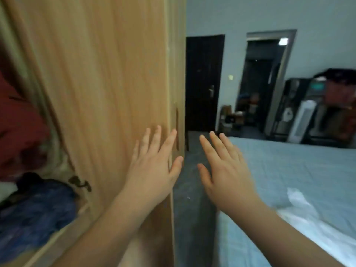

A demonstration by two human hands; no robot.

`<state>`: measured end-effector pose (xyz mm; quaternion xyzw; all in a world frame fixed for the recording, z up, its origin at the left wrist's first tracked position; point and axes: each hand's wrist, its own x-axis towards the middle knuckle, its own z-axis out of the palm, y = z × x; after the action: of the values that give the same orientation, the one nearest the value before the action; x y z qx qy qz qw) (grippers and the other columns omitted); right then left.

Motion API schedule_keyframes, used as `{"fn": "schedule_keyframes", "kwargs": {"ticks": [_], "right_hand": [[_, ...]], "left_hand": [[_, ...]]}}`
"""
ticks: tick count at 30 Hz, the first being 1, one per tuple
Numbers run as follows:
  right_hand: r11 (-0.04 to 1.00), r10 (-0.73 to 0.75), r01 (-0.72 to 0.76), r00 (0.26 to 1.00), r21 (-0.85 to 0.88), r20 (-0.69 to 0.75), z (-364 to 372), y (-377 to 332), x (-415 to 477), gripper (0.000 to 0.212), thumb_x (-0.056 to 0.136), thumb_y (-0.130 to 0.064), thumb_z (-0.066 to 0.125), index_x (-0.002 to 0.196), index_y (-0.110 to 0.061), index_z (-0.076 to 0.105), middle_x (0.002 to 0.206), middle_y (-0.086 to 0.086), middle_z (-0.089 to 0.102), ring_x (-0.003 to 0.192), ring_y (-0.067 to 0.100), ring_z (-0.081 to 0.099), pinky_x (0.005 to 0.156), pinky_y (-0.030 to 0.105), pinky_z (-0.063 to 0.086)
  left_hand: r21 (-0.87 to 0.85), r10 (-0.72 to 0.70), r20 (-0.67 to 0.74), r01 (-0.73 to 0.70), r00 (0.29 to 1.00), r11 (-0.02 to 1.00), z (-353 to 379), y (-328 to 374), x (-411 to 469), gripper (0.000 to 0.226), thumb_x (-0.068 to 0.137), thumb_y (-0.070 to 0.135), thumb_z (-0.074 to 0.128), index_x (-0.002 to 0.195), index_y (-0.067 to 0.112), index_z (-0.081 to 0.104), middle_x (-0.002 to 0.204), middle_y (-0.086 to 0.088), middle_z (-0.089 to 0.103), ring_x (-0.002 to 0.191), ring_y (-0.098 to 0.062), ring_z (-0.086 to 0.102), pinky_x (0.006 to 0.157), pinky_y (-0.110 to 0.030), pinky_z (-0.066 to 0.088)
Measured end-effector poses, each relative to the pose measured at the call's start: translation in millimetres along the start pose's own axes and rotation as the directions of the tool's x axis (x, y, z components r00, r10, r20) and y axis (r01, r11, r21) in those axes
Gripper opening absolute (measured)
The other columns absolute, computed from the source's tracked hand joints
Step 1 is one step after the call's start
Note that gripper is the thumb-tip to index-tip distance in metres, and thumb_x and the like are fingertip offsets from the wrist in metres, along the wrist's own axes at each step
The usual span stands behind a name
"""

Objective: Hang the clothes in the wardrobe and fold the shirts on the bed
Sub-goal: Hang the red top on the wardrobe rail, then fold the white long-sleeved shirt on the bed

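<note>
Head view, left to right. Wardrobe (57, 234) interior at far left: a red garment (17, 120), hanging or bunched, can't tell which. Below it a blue garment (36, 207) is heaped on the shelf, up to the shelf's front edge. Next is the wardrobe door (107, 83), ajar.

Left hand (152, 170) is flat on the door near its free edge, fingers straight, gripping nothing. Right hand (225, 170) is just beside it, also spread and empty, in the air over the floor strip between wardrobe and bed, touching nothing.

Bed (289, 166) at right has a pale blue cover. A white crumpled sheet (304, 212), maybe plastic, lies toward its near right corner. It's too blurred to confirm it's a shirt.

Step, my read: working the door, opening or closing, can't tell which. Next move needs a garment in hand, so a turn to the bed or a reach into the wardrobe.

No brands, labels or writing readable.
</note>
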<state>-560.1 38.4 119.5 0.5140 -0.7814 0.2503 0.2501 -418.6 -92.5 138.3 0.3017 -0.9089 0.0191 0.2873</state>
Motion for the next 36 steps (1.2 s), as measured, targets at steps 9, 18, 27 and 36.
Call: {"fn": "schedule_keyframes", "kwargs": {"ticks": [9,18,27,36], "right_hand": [[0.829,0.541,-0.478,0.816,-0.290,0.204,-55.0,213.3,-220.1,0.065,0.096,-0.040,0.051,0.155,-0.020,0.031,0.162,0.009,0.027,0.150,0.031,0.020,0.118,0.054,0.022],[0.597,0.798,-0.686,0.558,-0.415,0.227,-55.4,321.6,-317.9,0.067,0.099,-0.039,0.046,0.158,-0.022,0.019,0.165,0.004,0.019,0.152,0.028,0.012,0.120,0.049,0.019],[0.516,0.856,-0.737,0.427,-0.437,0.292,-5.0,427.2,-310.9,0.065,0.099,-0.032,0.049,0.157,-0.019,0.023,0.164,0.006,0.021,0.151,0.029,0.013,0.121,0.047,0.020],[0.524,0.834,-0.751,0.357,-0.401,0.421,57.8,524.6,-313.7,0.063,0.099,-0.031,0.048,0.156,-0.017,0.026,0.163,0.007,0.024,0.151,0.028,0.016,0.121,0.045,0.020]], "left_hand": [[-0.222,0.352,0.337,-0.289,0.873,0.931,166.3,235.7,-31.1,0.069,0.098,0.058,0.029,0.159,0.031,0.010,0.167,-0.008,0.011,0.153,-0.030,0.007,0.121,-0.052,0.015],[-0.389,0.509,0.487,-0.346,0.709,0.854,299.5,348.5,-50.8,0.066,0.099,0.053,0.039,0.158,0.028,0.019,0.165,-0.011,0.019,0.151,-0.034,0.015,0.117,-0.052,0.020],[-0.453,0.537,0.631,-0.296,0.560,0.841,423.1,394.2,-13.8,0.066,0.100,0.053,0.036,0.158,0.028,0.016,0.168,-0.006,0.007,0.153,-0.031,0.008,0.118,-0.053,0.020],[-0.448,0.533,0.696,-0.290,0.481,0.846,510.6,450.8,18.2,0.066,0.099,0.048,0.040,0.157,0.022,0.021,0.166,-0.011,0.014,0.153,-0.031,0.010,0.117,-0.049,0.024]]}}
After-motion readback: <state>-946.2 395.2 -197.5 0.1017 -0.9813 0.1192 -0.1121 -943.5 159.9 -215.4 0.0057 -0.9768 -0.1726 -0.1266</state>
